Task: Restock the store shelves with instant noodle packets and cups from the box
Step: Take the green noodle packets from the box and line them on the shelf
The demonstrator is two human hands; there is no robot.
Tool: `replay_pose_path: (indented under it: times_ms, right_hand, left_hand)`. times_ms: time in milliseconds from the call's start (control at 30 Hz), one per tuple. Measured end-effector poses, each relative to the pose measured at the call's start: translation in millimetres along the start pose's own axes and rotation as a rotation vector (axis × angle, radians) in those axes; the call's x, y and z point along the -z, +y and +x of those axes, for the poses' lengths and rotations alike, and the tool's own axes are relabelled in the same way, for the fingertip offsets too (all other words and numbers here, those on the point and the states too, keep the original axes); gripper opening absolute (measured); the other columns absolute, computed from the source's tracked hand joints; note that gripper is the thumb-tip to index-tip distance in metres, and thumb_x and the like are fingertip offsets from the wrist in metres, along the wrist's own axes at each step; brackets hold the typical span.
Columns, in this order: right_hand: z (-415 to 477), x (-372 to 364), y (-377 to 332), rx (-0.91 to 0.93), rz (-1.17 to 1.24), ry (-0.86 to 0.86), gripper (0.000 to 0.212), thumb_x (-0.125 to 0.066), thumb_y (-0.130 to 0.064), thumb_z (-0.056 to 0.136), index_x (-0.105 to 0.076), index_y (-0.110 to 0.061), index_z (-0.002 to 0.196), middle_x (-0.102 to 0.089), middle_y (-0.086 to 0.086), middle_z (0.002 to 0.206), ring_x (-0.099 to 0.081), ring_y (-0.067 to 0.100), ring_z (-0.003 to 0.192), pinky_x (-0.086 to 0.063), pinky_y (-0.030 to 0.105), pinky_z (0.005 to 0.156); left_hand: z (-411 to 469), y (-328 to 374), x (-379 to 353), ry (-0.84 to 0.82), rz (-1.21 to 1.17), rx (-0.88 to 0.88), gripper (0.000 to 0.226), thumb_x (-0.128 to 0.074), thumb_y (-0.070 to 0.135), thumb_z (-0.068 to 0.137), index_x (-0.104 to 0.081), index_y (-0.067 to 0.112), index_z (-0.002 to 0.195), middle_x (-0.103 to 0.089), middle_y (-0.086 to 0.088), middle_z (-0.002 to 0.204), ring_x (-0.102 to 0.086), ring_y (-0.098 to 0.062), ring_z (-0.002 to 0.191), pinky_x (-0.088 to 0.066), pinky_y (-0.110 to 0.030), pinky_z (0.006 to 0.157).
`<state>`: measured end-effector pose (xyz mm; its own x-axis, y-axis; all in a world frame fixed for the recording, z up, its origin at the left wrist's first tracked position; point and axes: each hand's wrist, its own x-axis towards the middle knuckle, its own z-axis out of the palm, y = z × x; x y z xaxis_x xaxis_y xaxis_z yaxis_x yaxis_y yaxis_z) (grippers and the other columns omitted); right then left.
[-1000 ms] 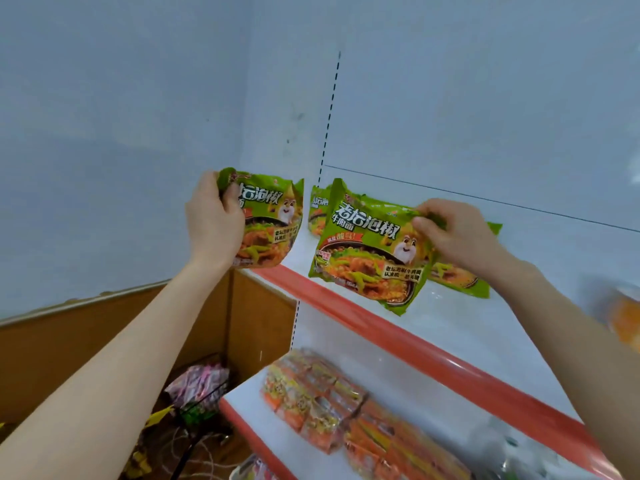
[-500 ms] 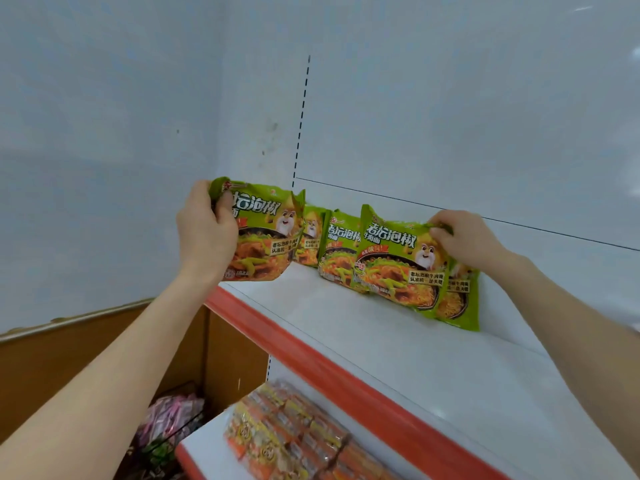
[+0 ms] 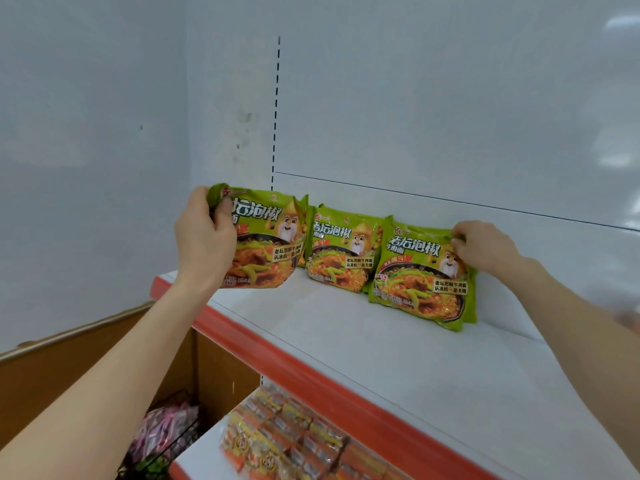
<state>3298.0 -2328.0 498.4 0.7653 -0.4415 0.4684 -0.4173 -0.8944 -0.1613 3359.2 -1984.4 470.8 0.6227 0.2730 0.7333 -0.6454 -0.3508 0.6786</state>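
Note:
My left hand (image 3: 204, 237) grips the top left corner of a green noodle packet (image 3: 266, 244), holding it upright over the left end of the white top shelf (image 3: 398, 358). My right hand (image 3: 485, 247) pinches the top right corner of another green packet (image 3: 420, 282), which stands on the shelf against the back wall with a further packet behind it. Between the two stands a third green packet (image 3: 341, 254), leaning on the back wall with one more behind it.
The shelf has a red front edge (image 3: 311, 372). On the lower shelf lie several orange noodle packets (image 3: 294, 438). A wire basket with pink packets (image 3: 166, 431) sits low at the left by a brown wooden panel (image 3: 104, 358). White walls rise behind and to the left.
My right hand has moved its packet from above the shelf front to the back wall and set it standing. My left hand has kept its packet at the shelf's left end.

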Motion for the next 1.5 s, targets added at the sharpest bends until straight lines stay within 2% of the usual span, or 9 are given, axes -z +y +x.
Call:
replay_pose_path:
  times_ms: [333,467,800,900,1000,1100,1200,1333,1500]
  right_hand:
    - [-6,9,-5,0.043,-0.106,-0.079,0.050,-0.057,-0.061,0.078,-0.056,-0.014,0.096,-0.058,0.005,0.090,-0.052,0.024,0.085,-0.036,0.030,0.070]
    - [-7,7,-7,0.044,-0.102,-0.006,0.055,-0.062,-0.060,0.074,-0.057,-0.008,0.093,-0.057,0.006,0.084,-0.051,0.024,0.079,-0.035,0.029,0.067]
    - [-6,2,-12,0.080,-0.282,0.096,0.061,-0.059,-0.064,0.073,-0.057,-0.011,0.103,-0.061,0.008,0.105,-0.055,0.026,0.096,-0.039,0.033,0.071]
    - [-12,10,-27,0.140,-0.009,0.178,0.063,-0.059,-0.056,0.079,-0.053,-0.010,0.121,-0.058,0.009,0.121,-0.053,0.026,0.112,-0.043,0.037,0.085]
    - [-23,18,-60,0.241,0.504,0.135,0.045,-0.057,-0.042,0.086,-0.056,-0.010,0.118,-0.061,0.005,0.115,-0.055,0.015,0.098,-0.041,0.025,0.082]
    - [-39,23,-94,0.316,0.719,-0.051,0.044,-0.056,-0.044,0.087,-0.053,-0.017,0.121,-0.063,-0.002,0.110,-0.058,0.010,0.097,-0.043,0.023,0.083]
    - [-50,26,-119,0.385,0.818,-0.258,0.050,-0.059,-0.043,0.084,-0.045,-0.023,0.128,-0.065,-0.006,0.106,-0.063,0.009,0.095,-0.051,0.025,0.082]
    - [-56,21,-136,0.455,0.873,-0.370,0.037,-0.069,-0.025,0.079,-0.054,-0.017,0.112,-0.068,-0.007,0.093,-0.063,-0.005,0.067,-0.047,0.010,0.053]
    - [-48,16,-137,0.380,0.890,-0.302,0.030,-0.072,-0.028,0.076,-0.062,-0.017,0.102,-0.073,0.004,0.089,-0.068,0.017,0.077,-0.051,0.031,0.064]
  left_hand:
    - [0,-8,-5,-0.023,-0.022,0.008,0.019,-0.041,0.011,0.097,-0.052,-0.002,0.105,-0.049,-0.005,0.089,-0.042,-0.019,0.081,-0.025,-0.017,0.059]
    - [-1,-7,-9,-0.033,-0.041,-0.003,0.019,-0.041,0.012,0.097,-0.052,-0.002,0.105,-0.049,-0.005,0.089,-0.043,-0.019,0.081,-0.027,-0.018,0.056]
    - [-6,-7,-16,-0.102,-0.113,0.000,0.015,-0.043,0.012,0.096,-0.053,0.003,0.103,-0.045,0.013,0.075,-0.045,-0.017,0.081,-0.035,-0.001,0.057]
    - [-4,-11,-15,-0.127,-0.162,0.030,0.011,-0.044,0.013,0.096,-0.053,0.009,0.099,-0.056,0.000,0.084,-0.051,-0.021,0.085,-0.041,-0.013,0.066]
    - [-3,-12,-14,-0.145,-0.262,0.109,0.009,-0.045,0.015,0.096,-0.054,0.014,0.094,-0.062,-0.005,0.091,-0.059,-0.022,0.087,-0.049,-0.035,0.075]
    - [-6,-8,-11,-0.185,-0.396,0.196,0.016,-0.045,0.016,0.096,-0.055,0.022,0.085,-0.063,0.005,0.084,-0.062,-0.011,0.080,-0.051,-0.025,0.068]
    - [-10,-6,-7,-0.244,-0.501,0.260,0.019,-0.046,0.017,0.096,-0.055,0.027,0.083,-0.065,0.006,0.084,-0.064,-0.009,0.078,-0.053,-0.025,0.068]
    - [-12,-6,-5,-0.273,-0.520,0.283,0.016,-0.046,0.018,0.096,-0.057,0.025,0.086,-0.067,0.004,0.087,-0.066,-0.013,0.082,-0.054,-0.029,0.071]
    - [-8,-22,-8,-0.266,-0.321,0.227,0.018,-0.049,0.026,0.095,-0.058,0.013,0.104,-0.065,-0.001,0.098,-0.063,-0.017,0.093,-0.051,-0.033,0.080]
